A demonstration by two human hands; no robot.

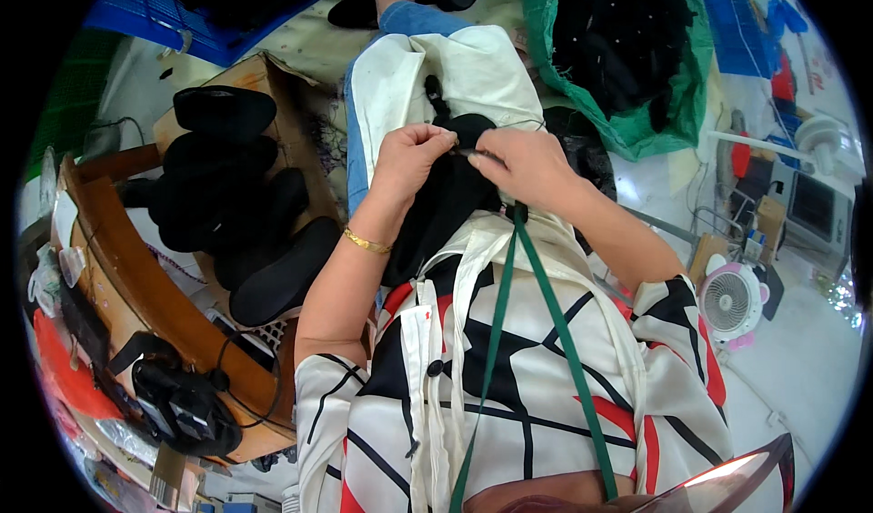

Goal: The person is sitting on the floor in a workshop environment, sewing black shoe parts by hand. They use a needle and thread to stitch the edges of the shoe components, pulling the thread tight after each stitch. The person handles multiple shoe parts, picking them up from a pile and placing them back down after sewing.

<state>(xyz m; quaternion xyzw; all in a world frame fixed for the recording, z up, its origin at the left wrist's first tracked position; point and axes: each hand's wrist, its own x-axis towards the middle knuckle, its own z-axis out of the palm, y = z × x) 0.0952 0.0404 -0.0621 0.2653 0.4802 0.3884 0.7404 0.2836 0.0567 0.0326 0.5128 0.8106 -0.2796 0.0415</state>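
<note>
A black soft piece of fabric or footwear lies on my lap over a white apron. At its upper end my left hand is closed, thumb and forefinger pinched at its edge; anything finer between them is too small to make out. My right hand is closed beside it, with a slim dark tool in its fingers whose tip points towards the left hand. What kind of tool it is does not show. Another small black strip rests on the apron just beyond the hands.
Several black shoe-like pieces are heaped in a cardboard box on the left, by a curved brown wooden stand. At the far right stands a green sack filled with black pieces. A small fan sits right. A green lanyard hangs down my front.
</note>
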